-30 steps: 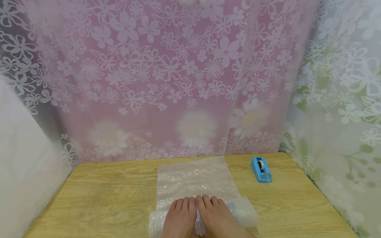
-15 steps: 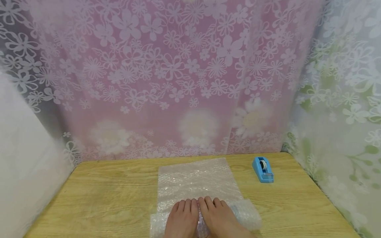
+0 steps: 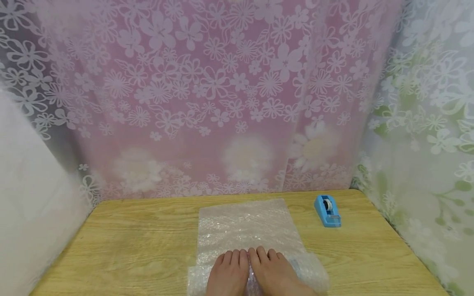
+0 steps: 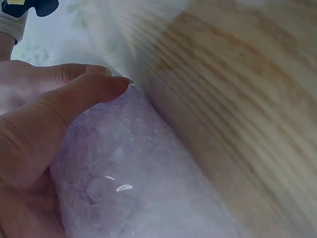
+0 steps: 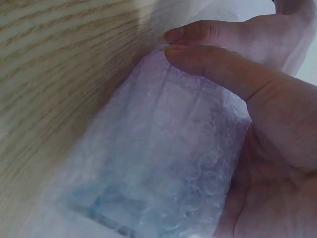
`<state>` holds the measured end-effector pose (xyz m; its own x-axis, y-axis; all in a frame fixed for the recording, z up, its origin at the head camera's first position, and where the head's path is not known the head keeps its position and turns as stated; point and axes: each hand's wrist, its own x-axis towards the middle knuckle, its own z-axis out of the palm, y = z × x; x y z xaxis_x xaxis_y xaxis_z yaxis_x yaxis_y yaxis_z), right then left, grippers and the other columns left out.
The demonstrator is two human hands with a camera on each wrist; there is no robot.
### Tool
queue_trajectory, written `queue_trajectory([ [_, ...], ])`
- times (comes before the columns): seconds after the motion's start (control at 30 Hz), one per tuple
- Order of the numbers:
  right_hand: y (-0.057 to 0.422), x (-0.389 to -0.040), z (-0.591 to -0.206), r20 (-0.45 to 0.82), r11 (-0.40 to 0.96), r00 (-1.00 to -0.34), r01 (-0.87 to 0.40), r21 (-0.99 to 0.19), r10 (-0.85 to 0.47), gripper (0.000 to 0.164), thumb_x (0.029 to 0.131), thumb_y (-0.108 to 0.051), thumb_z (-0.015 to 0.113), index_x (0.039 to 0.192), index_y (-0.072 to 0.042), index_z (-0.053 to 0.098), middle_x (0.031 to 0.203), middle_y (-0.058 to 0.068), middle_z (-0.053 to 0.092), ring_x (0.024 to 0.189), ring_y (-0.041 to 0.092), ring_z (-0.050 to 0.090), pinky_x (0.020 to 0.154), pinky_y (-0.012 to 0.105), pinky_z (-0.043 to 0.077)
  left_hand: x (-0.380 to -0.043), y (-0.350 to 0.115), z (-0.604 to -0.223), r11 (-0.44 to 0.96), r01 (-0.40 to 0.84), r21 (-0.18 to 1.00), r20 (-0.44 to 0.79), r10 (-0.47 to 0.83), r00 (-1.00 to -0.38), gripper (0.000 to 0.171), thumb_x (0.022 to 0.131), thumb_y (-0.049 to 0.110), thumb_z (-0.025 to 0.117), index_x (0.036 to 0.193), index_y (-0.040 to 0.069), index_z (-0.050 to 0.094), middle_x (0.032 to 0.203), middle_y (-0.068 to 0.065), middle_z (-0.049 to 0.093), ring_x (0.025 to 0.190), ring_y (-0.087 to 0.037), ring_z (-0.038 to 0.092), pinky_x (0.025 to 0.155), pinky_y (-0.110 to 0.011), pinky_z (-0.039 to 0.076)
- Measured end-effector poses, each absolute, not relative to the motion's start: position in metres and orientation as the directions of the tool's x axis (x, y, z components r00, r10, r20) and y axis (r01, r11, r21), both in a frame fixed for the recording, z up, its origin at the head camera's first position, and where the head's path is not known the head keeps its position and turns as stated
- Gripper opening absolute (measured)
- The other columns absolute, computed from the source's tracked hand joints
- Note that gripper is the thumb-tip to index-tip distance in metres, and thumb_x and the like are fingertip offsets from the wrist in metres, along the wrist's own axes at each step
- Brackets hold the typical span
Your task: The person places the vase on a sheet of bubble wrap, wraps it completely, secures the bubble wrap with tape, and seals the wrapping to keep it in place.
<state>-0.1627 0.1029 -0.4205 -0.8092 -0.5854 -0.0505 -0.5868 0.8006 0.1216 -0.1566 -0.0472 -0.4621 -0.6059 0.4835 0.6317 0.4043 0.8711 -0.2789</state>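
Observation:
Both hands grip a roll of bubble wrap lying across the near part of the table. Something purple and pale blue shows through its layers, its kind hidden by the wrap. The left hand and right hand sit side by side over the roll's middle, fingers bent over its far side. In the wrist views, the left thumb and right thumb press on the near side of the wrapped bundle. A flat bubble wrap sheet runs from the roll toward the table's far edge.
A blue tape dispenser with a roll of tape stands at the back right of the wooden table. A pink flowered curtain hangs behind the table, with a pale flowered curtain on the right and white cloth on the left.
The flat sheet and the roll have slid slightly right and toward the person. Both hands have shifted a little right with the roll and keep their grip. The head view has shifted slightly.

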Motion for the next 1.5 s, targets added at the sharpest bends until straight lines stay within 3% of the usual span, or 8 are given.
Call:
queue_trajectory([
  [0.37, 0.105, -0.159, -0.421, -0.093, 0.800, -0.805, -0.593, 0.087, -0.587, 0.086, 0.077, -0.071, 0.056, 0.129, -0.003, 0.047, 0.111, 0.011, 0.052, 0.087, 0.024, 0.053, 0.073, 0.037, 0.049, -0.154, -0.046, -0.469, 0.876, 0.379, -0.297, 0.706, 0.469, -0.531, 0.052, 0.103, 0.014, 0.008, 0.087, 0.008, 0.057, 0.070, 0.000, 0.054, 0.065, -0.015, 0.056, 0.061, -0.028, 0.048],
  [0.53, 0.102, -0.160, -0.420, -0.105, 0.802, -0.808, -0.589, 0.102, -0.580, 0.081, 0.077, -0.067, 0.060, 0.127, -0.005, 0.047, 0.108, 0.008, 0.051, 0.086, 0.022, 0.053, 0.074, 0.036, 0.049, -0.153, -0.047, -0.467, 0.875, 0.391, -0.286, 0.681, 0.473, -0.559, 0.051, 0.101, 0.012, 0.008, 0.089, 0.007, 0.057, 0.072, -0.001, 0.054, 0.066, -0.014, 0.055, 0.062, -0.027, 0.048],
  [0.63, 0.102, -0.162, -0.419, -0.077, 0.788, -0.796, -0.605, 0.117, -0.600, 0.078, 0.076, -0.066, 0.062, 0.124, -0.006, 0.048, 0.100, 0.005, 0.049, 0.079, 0.018, 0.050, 0.069, 0.033, 0.049, -0.152, -0.050, -0.463, 0.871, 0.414, -0.266, 0.633, 0.481, -0.606, 0.026, 0.097, 0.012, 0.033, 0.093, 0.007, 0.058, 0.074, 0.000, 0.055, 0.068, -0.013, 0.055, 0.063, -0.027, 0.048],
  [0.7, 0.103, -0.164, -0.416, -0.059, 0.775, -0.783, -0.622, 0.112, -0.619, 0.078, 0.075, -0.068, 0.062, 0.121, -0.006, 0.048, 0.096, 0.004, 0.048, 0.075, 0.017, 0.048, 0.065, 0.030, 0.048, -0.153, -0.051, -0.460, 0.869, 0.430, -0.244, 0.605, 0.483, -0.633, 0.011, 0.088, 0.013, 0.054, 0.095, 0.007, 0.059, 0.077, 0.000, 0.057, 0.070, -0.014, 0.057, 0.064, -0.027, 0.050],
  [0.8, 0.105, -0.170, -0.410, -0.097, 0.768, -0.771, -0.636, 0.068, -0.630, 0.087, 0.070, -0.073, 0.063, 0.123, -0.006, 0.046, 0.101, 0.004, 0.048, 0.079, 0.017, 0.050, 0.068, 0.031, 0.048, -0.154, -0.053, -0.453, 0.865, 0.455, -0.211, 0.553, 0.490, -0.674, 0.036, 0.074, 0.030, 0.075, 0.098, 0.006, 0.061, 0.079, -0.001, 0.060, 0.073, -0.015, 0.059, 0.066, -0.029, 0.051],
  [1.0, 0.102, -0.181, -0.397, -0.229, 0.775, -0.749, -0.630, -0.044, -0.622, 0.095, 0.064, -0.073, 0.068, 0.128, -0.007, 0.043, 0.115, 0.006, 0.051, 0.096, 0.022, 0.055, 0.080, 0.040, 0.049, -0.157, -0.056, -0.440, 0.865, 0.496, -0.077, 0.334, 0.491, -0.805, 0.086, 0.059, 0.075, 0.069, 0.107, 0.005, 0.059, 0.086, -0.002, 0.059, 0.080, -0.017, 0.059, 0.072, -0.032, 0.050],
  [1.17, 0.101, -0.188, -0.393, -0.235, 0.758, -0.725, -0.646, -0.093, -0.647, 0.081, 0.062, -0.058, 0.079, 0.117, -0.009, 0.046, 0.100, 0.001, 0.049, 0.082, 0.019, 0.053, 0.072, 0.035, 0.050, -0.163, -0.057, -0.432, 0.865, 0.495, 0.084, 0.169, 0.477, -0.862, 0.085, 0.054, 0.071, 0.075, 0.109, 0.007, 0.056, 0.087, 0.002, 0.056, 0.082, -0.015, 0.057, 0.073, -0.034, 0.049],
  [1.5, 0.103, -0.202, -0.389, -0.296, 0.756, -0.696, -0.610, -0.238, -0.655, 0.071, 0.059, -0.047, 0.084, 0.108, -0.012, 0.047, 0.091, -0.003, 0.047, 0.076, 0.014, 0.052, 0.069, 0.032, 0.050, -0.178, -0.062, -0.425, 0.826, 0.515, 0.230, 0.025, 0.524, -0.851, 0.072, 0.054, 0.058, 0.081, 0.102, 0.014, 0.051, 0.082, 0.009, 0.050, 0.072, -0.008, 0.051, 0.065, -0.029, 0.046],
])
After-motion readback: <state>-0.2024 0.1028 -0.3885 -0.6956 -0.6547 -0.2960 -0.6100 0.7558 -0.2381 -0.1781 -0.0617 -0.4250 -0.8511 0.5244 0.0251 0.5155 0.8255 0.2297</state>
